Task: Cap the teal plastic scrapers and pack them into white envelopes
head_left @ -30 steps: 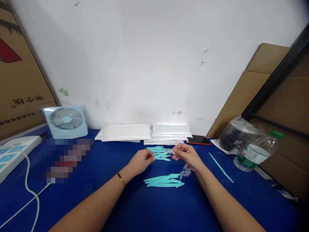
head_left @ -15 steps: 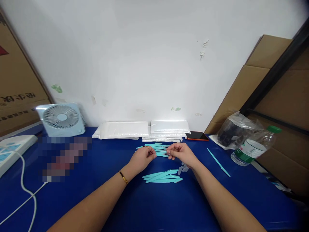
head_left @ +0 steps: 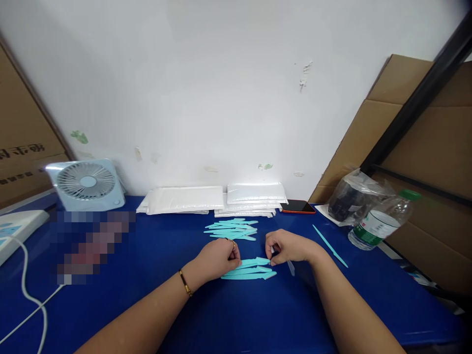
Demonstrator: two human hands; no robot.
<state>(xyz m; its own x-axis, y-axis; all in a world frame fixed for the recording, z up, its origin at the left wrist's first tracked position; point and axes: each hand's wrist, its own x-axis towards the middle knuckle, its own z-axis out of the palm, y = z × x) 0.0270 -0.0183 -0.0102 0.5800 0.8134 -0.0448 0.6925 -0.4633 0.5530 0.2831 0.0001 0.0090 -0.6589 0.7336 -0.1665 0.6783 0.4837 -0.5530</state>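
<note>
Two heaps of thin turquoise plastic sticks lie on the blue table (head_left: 228, 319). My left hand (head_left: 217, 258), with a ring and a gold bracelet, rests with curled fingers at the left end of the near heap (head_left: 250, 270). My right hand (head_left: 289, 247) is curled at that heap's right end, its fingertips on a stick. What either hand pinches is hidden by the fingers. The far heap (head_left: 231, 229) lies untouched behind the hands. A single turquoise stick (head_left: 329, 239) lies apart to the right.
White flat packets (head_left: 217, 199) are stacked at the wall beside a phone (head_left: 298, 206). A small fan (head_left: 86, 184) and a white power strip (head_left: 16, 228) with its cable stand left. A plastic bottle (head_left: 379, 220) and a bagged dark object (head_left: 350, 199) lie right, before cardboard.
Both hands have come down from the far heap to the near heap. The stick held between them half a second ago is no longer raised.
</note>
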